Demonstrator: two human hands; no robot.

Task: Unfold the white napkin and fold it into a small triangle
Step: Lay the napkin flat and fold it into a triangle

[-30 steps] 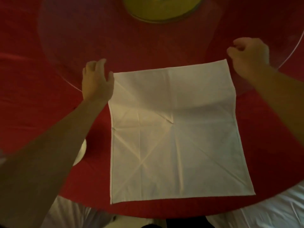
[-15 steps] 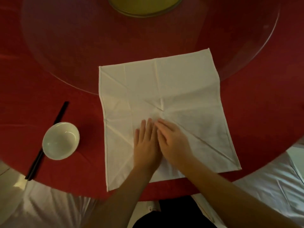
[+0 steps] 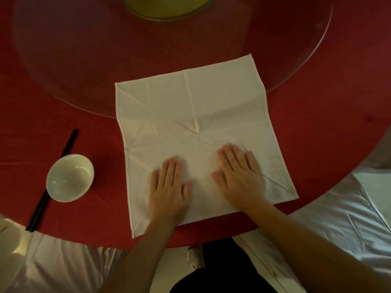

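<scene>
The white napkin (image 3: 190, 106) lies fully spread as a creased square on the red table, its far edge resting on the glass turntable. My left hand (image 3: 169, 187) presses flat on its near left part, palm down, fingers together. My right hand (image 3: 239, 174) lies flat on the near right part, fingers slightly spread. A gap of bare cloth separates the two hands. Neither hand grips anything. Fold lines cross at the napkin's middle, just beyond my fingertips.
A small white bowl (image 3: 69, 177) sits left of the napkin, beside black chopsticks (image 3: 53, 180). The glass turntable (image 3: 84, 60) covers the far table, with a yellow-green base (image 3: 167, 7) at top. The red table's near edge (image 3: 105, 235) curves close; white chair covers lie below.
My hands went from the napkin's far corners to its centre, side by side, and have now slid apart sideways across the near half. The camera view has shifted.
</scene>
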